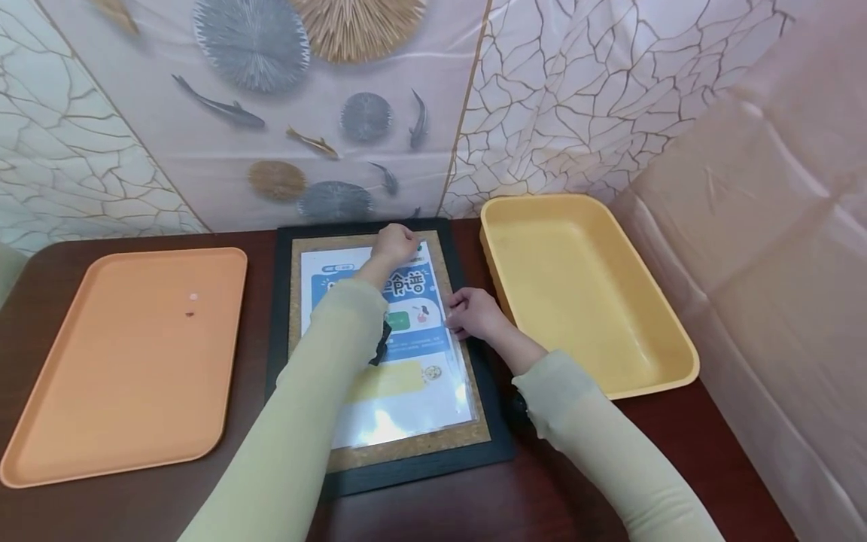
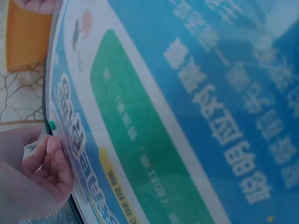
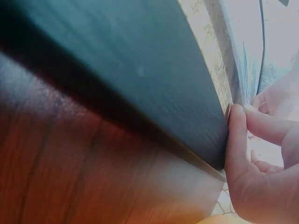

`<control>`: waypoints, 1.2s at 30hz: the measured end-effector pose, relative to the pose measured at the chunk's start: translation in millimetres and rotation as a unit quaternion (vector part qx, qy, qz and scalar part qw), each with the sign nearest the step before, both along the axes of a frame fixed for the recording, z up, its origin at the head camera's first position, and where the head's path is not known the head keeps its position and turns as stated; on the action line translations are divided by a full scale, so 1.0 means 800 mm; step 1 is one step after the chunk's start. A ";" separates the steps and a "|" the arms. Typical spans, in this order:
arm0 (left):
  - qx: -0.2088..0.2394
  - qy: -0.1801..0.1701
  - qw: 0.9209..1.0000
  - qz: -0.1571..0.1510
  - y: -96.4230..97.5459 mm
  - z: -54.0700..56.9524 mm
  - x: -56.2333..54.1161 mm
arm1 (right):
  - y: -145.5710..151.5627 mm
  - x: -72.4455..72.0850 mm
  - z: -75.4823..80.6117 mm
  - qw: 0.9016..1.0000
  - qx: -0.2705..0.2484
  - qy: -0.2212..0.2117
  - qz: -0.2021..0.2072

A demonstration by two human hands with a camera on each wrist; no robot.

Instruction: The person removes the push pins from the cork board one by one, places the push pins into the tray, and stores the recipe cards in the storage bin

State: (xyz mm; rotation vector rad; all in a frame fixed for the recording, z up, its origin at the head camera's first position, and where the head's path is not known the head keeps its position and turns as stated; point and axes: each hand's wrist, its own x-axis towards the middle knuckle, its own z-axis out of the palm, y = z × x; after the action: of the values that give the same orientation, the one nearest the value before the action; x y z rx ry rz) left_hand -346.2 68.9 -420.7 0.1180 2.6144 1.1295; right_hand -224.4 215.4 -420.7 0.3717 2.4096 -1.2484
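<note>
A glossy printed poster (image 1: 400, 350), blue and white with large lettering, lies on a cork board (image 1: 413, 446) with a black frame (image 1: 497, 433). My left hand (image 1: 395, 245) is at its upper right corner, fingers curled against the sheet. Just beside those fingertips sits a small green pushpin (image 2: 52, 125); whether the fingers hold anything, I cannot tell. Further down the right edge, my right hand (image 1: 474, 312) pinches the poster's border between thumb and index finger (image 3: 237, 123). My left sleeve covers part of the poster's left side.
To the left lies a shallow orange tray (image 1: 145, 354) with two tiny specks on it. A deep yellow bin (image 1: 576, 301) stands close by the frame's right side. Patterned cloth (image 1: 420, 173) rises behind the dark wooden table (image 1: 433, 512).
</note>
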 end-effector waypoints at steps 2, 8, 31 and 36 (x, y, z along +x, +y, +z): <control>-0.026 0.006 1.000 -0.004 0.004 -0.001 -0.001 | 0.000 0.000 0.001 1.000 -0.002 0.000 0.001; -0.074 0.023 0.997 -0.005 0.011 -0.007 -0.006 | -0.001 0.000 0.002 1.000 -0.001 -0.001 0.000; 0.001 -0.030 0.999 -0.017 -0.007 0.004 0.000 | -0.003 0.001 0.002 1.000 0.001 0.009 0.000; 0.022 -0.039 0.999 -0.014 -0.009 0.004 -0.002 | -0.002 0.001 0.000 1.000 0.006 0.005 -0.005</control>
State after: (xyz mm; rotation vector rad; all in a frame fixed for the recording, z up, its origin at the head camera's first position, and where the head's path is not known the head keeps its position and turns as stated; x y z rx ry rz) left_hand -348.0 62.0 -417.8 0.1167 2.5139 1.1584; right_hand -223.3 213.7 -420.7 0.3826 2.4263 -1.2444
